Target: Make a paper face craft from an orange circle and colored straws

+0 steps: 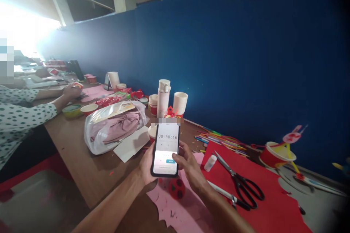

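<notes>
A smartphone (166, 147) is held upright in front of me, its lit screen showing a timer at 00:30:16 and a blue button low down. My left hand (147, 165) wraps its left side, with the fingers hidden behind it. My right hand (190, 165) grips the right edge, thumb on the screen near the blue button. Beneath the hands lies pink paper (172, 213) with jagged cut edges, bearing a red round piece (177, 188). Right of my right hand, black-handled scissors (240, 182), a small glue bottle (210, 163) and a white-bodied pen or cutter (222, 191) rest on red sheet (276, 207).
A plastic bag with pink cloth (116, 127) and a white card (131, 145) lie left. Behind stand a bottle (163, 98) and stacked paper cups (180, 102). Colourful pipe cleaners (221, 141) and a decorated red cup (276, 154) line the blue wall (232, 62). Another person's sleeve (27, 114) is far left.
</notes>
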Tool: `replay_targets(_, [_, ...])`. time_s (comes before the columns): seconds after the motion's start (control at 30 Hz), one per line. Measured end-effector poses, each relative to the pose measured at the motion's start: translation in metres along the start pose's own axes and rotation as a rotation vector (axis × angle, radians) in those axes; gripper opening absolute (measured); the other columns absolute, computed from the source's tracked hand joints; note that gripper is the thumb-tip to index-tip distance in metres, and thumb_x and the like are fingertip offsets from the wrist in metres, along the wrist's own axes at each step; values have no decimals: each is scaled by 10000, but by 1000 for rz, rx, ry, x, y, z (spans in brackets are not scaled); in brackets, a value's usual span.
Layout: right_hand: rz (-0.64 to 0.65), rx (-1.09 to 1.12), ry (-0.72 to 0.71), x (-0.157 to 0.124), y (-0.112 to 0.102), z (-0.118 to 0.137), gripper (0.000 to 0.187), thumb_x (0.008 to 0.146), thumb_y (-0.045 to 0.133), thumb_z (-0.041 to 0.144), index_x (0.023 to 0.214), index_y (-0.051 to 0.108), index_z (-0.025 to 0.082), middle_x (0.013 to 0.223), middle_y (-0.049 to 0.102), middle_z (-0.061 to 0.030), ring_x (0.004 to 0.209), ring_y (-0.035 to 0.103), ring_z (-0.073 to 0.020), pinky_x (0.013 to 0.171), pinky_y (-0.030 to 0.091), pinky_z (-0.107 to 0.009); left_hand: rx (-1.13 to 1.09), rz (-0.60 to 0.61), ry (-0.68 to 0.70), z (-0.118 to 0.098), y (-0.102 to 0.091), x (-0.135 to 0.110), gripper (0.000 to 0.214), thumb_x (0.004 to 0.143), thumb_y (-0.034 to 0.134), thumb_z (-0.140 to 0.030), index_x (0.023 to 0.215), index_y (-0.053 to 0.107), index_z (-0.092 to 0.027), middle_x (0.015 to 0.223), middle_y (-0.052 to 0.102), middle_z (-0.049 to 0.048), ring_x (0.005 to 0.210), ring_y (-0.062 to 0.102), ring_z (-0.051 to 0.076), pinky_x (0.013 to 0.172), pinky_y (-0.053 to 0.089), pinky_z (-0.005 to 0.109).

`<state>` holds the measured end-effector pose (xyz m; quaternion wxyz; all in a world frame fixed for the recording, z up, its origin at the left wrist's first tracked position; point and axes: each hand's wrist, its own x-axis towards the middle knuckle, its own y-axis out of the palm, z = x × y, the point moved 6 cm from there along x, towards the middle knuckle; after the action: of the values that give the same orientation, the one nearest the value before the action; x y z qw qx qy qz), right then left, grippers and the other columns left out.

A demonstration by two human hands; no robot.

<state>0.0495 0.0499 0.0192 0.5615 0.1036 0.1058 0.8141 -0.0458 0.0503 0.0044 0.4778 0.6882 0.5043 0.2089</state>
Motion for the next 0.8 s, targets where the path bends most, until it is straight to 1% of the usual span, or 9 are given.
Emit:
replay_targets(0.13, [-16,-6,-17,0,0,3,531,749,633,339,1225,451,191,1092,627,-75,866,597,-200,577,419,-252,7,12,15,1,1,0,318,847,512,-357,963,640,-91,800,704,108,694,662,231,631,510,326])
replay_targets(0.33, [-25,-12,-34,2,-4,-2,466,797,587,425,1200,489,214,856,616,-24,641,523,-131,493,353,-223,11,48,3,4,0,0,374,856,498,-404,1052,621,-111,860,707,109,778,668,247,738,509,372])
replay_targets(0.43, [-47,15,-18,2,-4,-9,458,826,520,500,1190,501,224,770,598,-11,598,509,-130,478,349,-227,16,61,-4,5,1,-1,385,862,483,-419,1069,615,-122,887,706,112,806,667,254,762,504,391])
replay_targets(0.53, [-121,18,-10,4,-7,-12,484,819,473,576,1133,540,214,820,625,-39,643,547,-161,514,391,-260,38,59,-15,7,-1,0,413,863,471,-444,1081,606,-121,917,700,128,823,665,268,772,502,417])
replay_targets(0.6, [-234,-10,-68,5,-17,-1,486,824,438,598,1108,550,220,941,635,-62,756,579,-190,609,433,-301,62,51,-11,8,-5,2,431,860,468,-459,1077,604,-111,915,698,140,813,667,281,760,506,435])
replay_targets(0.63, [-307,-34,-125,4,-24,10,481,831,420,600,1105,550,226,1012,626,-69,837,581,-203,681,441,-323,71,47,-9,9,-7,4,426,859,470,-457,1059,608,-108,902,700,141,802,669,284,751,509,441])
replay_targets(0.7, [-455,-95,-283,-3,-39,39,467,844,395,594,1109,540,238,1111,590,-68,993,543,-217,824,411,-357,86,54,0,9,-7,9,391,862,472,-435,1021,618,-108,876,704,135,784,673,284,737,516,447])
replay_targets(0.77, [-562,-142,-462,-19,-46,71,446,854,374,586,1077,542,238,1092,579,-69,1023,522,-226,878,380,-383,118,89,-5,8,0,16,380,861,475,-428,990,623,-102,856,705,140,774,674,289,707,524,436])
replay_targets(0.8, [-587,-156,-555,-29,-46,86,433,855,372,584,1070,536,246,1070,579,-67,1011,522,-226,888,374,-390,152,111,-13,7,6,20,401,858,471,-440,984,623,-91,852,703,150,767,673,295,685,527,426])
